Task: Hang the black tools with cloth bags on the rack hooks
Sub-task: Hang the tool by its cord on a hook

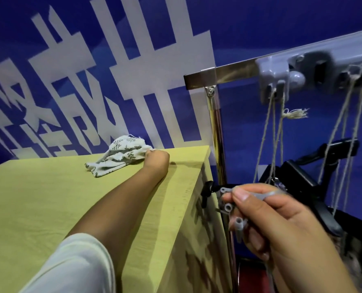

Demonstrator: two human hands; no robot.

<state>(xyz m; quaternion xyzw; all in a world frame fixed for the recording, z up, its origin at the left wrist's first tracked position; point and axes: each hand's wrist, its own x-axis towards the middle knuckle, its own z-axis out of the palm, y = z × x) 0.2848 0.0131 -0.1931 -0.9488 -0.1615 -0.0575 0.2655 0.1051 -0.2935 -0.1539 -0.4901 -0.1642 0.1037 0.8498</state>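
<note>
A white cloth bag with a leaf print lies crumpled at the far end of the yellow-green table. My left hand reaches across the table and grips the bag's right edge. My right hand is close to the camera at the lower right, pinching a grey plastic hook piece between thumb and fingers. The grey hook rack sits on a metal bar at the upper right. Black tools hang from its hooks by twine.
A blue wall with large white characters stands behind the table. A chrome upright pole supports the bar beside the table's right edge. A black knob sticks out near the table's corner. Something red lies low down.
</note>
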